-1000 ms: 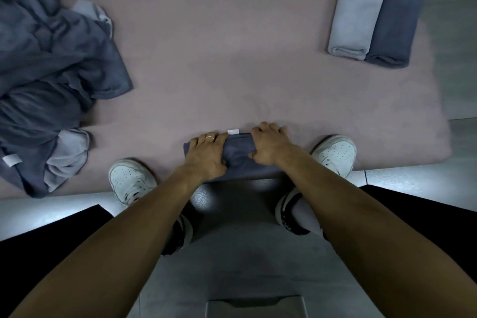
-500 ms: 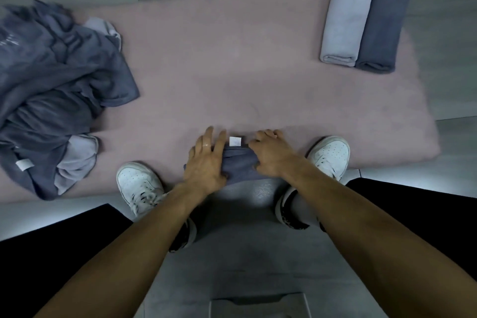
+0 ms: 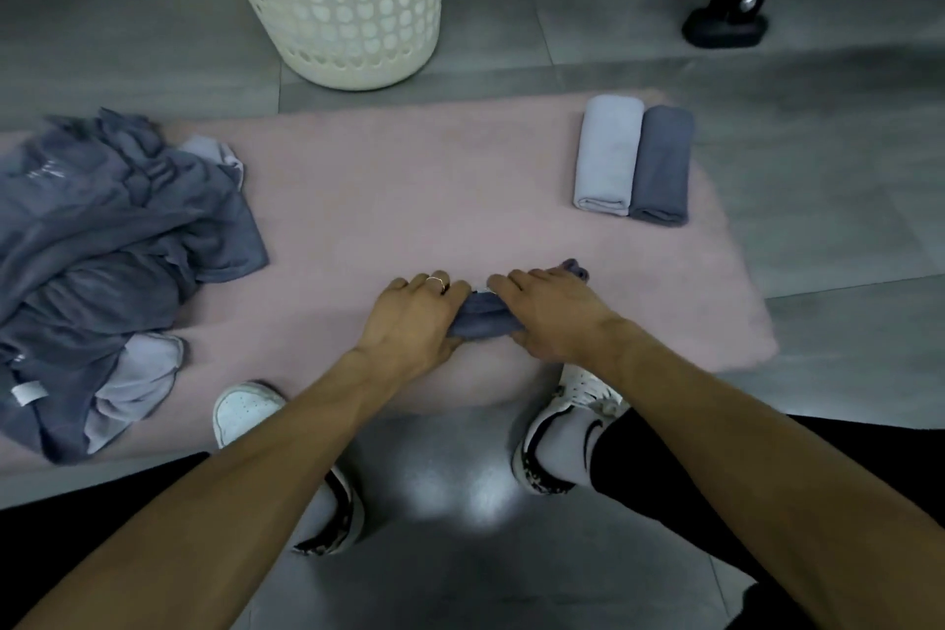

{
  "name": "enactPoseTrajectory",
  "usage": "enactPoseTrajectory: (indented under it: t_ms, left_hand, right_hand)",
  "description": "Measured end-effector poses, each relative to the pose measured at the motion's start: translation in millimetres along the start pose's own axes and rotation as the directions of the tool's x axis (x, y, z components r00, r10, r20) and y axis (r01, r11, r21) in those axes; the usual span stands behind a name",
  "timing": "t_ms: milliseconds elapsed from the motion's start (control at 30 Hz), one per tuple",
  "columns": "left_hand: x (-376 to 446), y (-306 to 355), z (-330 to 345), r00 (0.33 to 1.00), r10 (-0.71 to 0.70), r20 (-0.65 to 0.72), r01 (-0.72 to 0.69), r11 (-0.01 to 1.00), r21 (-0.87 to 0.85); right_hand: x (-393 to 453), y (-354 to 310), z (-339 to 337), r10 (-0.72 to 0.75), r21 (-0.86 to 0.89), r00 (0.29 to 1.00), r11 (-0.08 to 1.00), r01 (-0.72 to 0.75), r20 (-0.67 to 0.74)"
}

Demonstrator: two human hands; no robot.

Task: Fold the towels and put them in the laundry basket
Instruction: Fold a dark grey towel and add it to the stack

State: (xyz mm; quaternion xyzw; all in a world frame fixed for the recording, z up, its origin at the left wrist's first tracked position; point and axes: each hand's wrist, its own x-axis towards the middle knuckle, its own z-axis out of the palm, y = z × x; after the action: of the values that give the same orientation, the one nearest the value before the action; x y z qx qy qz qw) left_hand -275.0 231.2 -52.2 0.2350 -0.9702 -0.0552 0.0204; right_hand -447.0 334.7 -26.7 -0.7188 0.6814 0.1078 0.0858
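**Dark towel rolled under both hands on a pink mat**

Slate-blue cloth, a small rolled dark towel (image 3: 478, 317), lies at the near edge of the pink fuzzy rectangular mat (image 3: 409, 200), with a hand at each end. The left hand (image 3: 417, 317) wraps its curled fingers over the roll's left end; a thin ring shows on one finger. The right hand (image 3: 549, 310) covers the right end, fingers bent down over the cloth, and a small tuft of the towel sticks out beyond its knuckles.

Two white sneakers, the left one (image 3: 245, 412) and the right one (image 3: 578, 399), rest with their toes on the mat's near edge.

Farther right on the mat, two rolled towels lie side by side and touching: a pale lavender roll (image 3: 606, 154) and a dark grey-blue roll (image 3: 662, 164). At the mat's left end sprawls a loose heap of unfolded dark and pale towels (image 3: 102, 261), a white tag showing at its near corner.

Beyond the mat's far edge, on the grey tiled floor (image 3: 818, 169), stands a cream plastic laundry basket with perforated walls (image 3: 347, 0). Its top is cut off by the frame, so whatever it holds cannot be seen.
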Motion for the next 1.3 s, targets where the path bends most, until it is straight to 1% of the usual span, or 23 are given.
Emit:
enactPoseTrajectory:
  t_ms: [100,167,200,267,333,367,500,567,600,667,700,767,833,867,900,933,1000,1100,1133,1167,1233,1267,1300]
  left_hand:
    - [19,-5,-34,0.992,-0.113,0.063,0.117,0.990,-0.081]
    - [39,-10,-56,0.969,-0.200,0.145,0.234,0.931,-0.281]
    - [52,-10,-65,0.960,-0.222,0.171,0.276,0.858,-0.434]
    - [81,-8,-79,0.953,-0.262,0.151,0.294,0.682,-0.670]
    - [113,0,-85,0.940,-0.309,0.142,0.293,0.523,-0.800]
    - [128,6,-84,0.933,-0.325,0.153,0.297,0.458,-0.838]
    - [184,27,-51,0.904,-0.354,0.239,0.340,0.257,-0.904]
    - [215,28,-31,0.905,-0.349,0.244,0.335,0.229,-0.914]
    - [233,27,-23,0.920,-0.305,0.246,0.329,0.259,-0.908]
    - [270,23,-9,0.949,-0.126,0.288,0.315,0.377,-0.871]
    - [289,21,-2,0.940,-0.050,0.338,0.325,0.439,-0.838]
    - [322,19,8,0.900,0.042,0.433,0.349,0.526,-0.776]
    - [351,19,21,0.885,0.067,0.460,0.358,0.532,-0.767]
    - [364,19,28,0.891,0.013,0.453,0.389,0.489,-0.780]
    - [376,21,33,0.892,-0.088,0.443,0.436,0.418,-0.797]
    - [389,23,37,0.881,-0.180,0.438,0.473,0.324,-0.819]
    - [416,31,38,0.847,-0.264,0.461,0.509,0.159,-0.846]
    - [436,40,33,0.775,-0.272,0.570,0.614,0.111,-0.782]
    - [439,42,32,0.767,-0.267,0.583,0.620,0.078,-0.780]
    - [443,42,33,0.780,-0.271,0.564,0.594,0.041,-0.803]
    - [455,40,38,0.824,-0.314,0.471,0.477,-0.064,-0.877]
    - [462,42,41,0.830,-0.366,0.421,0.404,-0.125,-0.906]
    - [467,48,44,0.826,-0.421,0.375,0.341,-0.155,-0.927]
  right_hand:
    - [0,28,-38,-0.038,-0.140,0.998,0.990,0.032,-0.041]
    - [1,53,-65,0.000,-0.189,1.000,0.982,-0.004,-0.022]
    - [2,67,-77,0.038,-0.171,0.999,0.984,-0.039,-0.006]
    - [6,97,-96,0.119,-0.035,0.993,0.992,-0.118,0.023]
    - [9,126,-108,0.188,0.103,0.979,0.975,-0.195,0.073]
    - [11,140,-109,0.208,0.126,0.974,0.968,-0.218,0.089]
    - [18,187,-83,0.299,0.197,0.947,0.928,-0.317,0.118]
    - [22,209,-59,0.364,0.298,0.924,0.874,-0.383,0.120]
    - [23,220,-46,0.394,0.356,0.912,0.842,-0.406,0.111]
    - [26,241,-23,0.440,0.451,0.894,0.783,-0.428,0.086]
    - [28,251,-11,0.461,0.485,0.884,0.758,-0.436,0.073]
    - [33,270,12,0.512,0.535,0.858,0.714,-0.451,0.041]
    - [41,286,33,0.593,0.603,0.805,0.642,-0.472,0.000]
    - [45,292,43,0.648,0.657,0.762,0.578,-0.484,-0.009]
    - [49,296,53,0.708,0.717,0.706,0.498,-0.488,-0.011]
    - [54,300,61,0.763,0.774,0.646,0.411,-0.481,-0.004]
    - [65,304,75,0.828,0.859,0.558,0.248,-0.449,0.052]
    - [79,309,82,0.829,0.932,0.542,0.077,-0.354,0.137]
    - [81,312,77,0.829,0.942,0.536,0.035,-0.335,0.159]
    - [83,315,73,0.834,0.950,0.521,-0.011,-0.313,0.182]
    - [84,322,64,0.843,0.970,0.501,-0.090,-0.228,0.196]
    - [83,323,61,0.850,0.978,0.498,-0.089,-0.191,0.174]
    - [83,324,58,0.850,0.980,0.510,-0.031,-0.198,0.130]
